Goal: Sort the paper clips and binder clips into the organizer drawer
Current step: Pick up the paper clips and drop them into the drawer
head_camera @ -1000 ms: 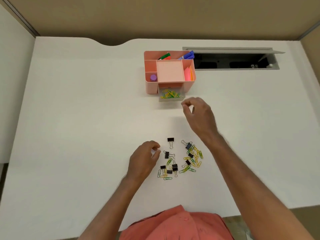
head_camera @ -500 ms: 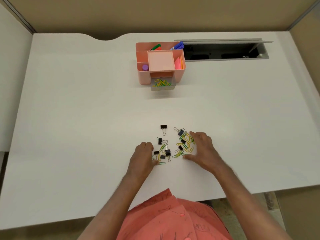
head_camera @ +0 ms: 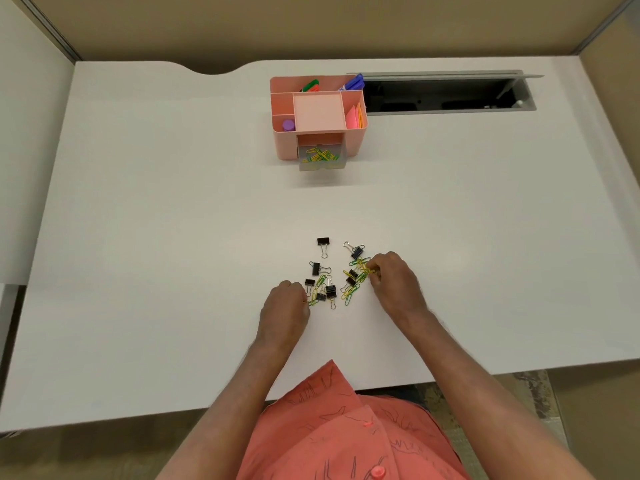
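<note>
- The right hand [head_camera: 398, 285] pinches its fingertips shut on some yellow and green wire paper clips [head_camera: 367, 268] at the right edge of the pile.
- The left hand [head_camera: 284, 306] is curled at the left edge of the pile; I cannot tell if it holds a clip.
- Between the two hands lie about eight small black binder clips with silver handles [head_camera: 322, 242], mixed with more paper clips, too tangled to count.
- Far past the hands stands one pink plastic organizer box [head_camera: 287, 143] on the white table [head_camera: 138, 202].
- Its clear little drawer [head_camera: 323, 165] is pulled out, with paper clips inside.
- Nothing stands between hands and drawer.
- One purple cap [head_camera: 288, 125], pink notes [head_camera: 353, 116] and three markers [head_camera: 353, 83] sit in the box.
</note>
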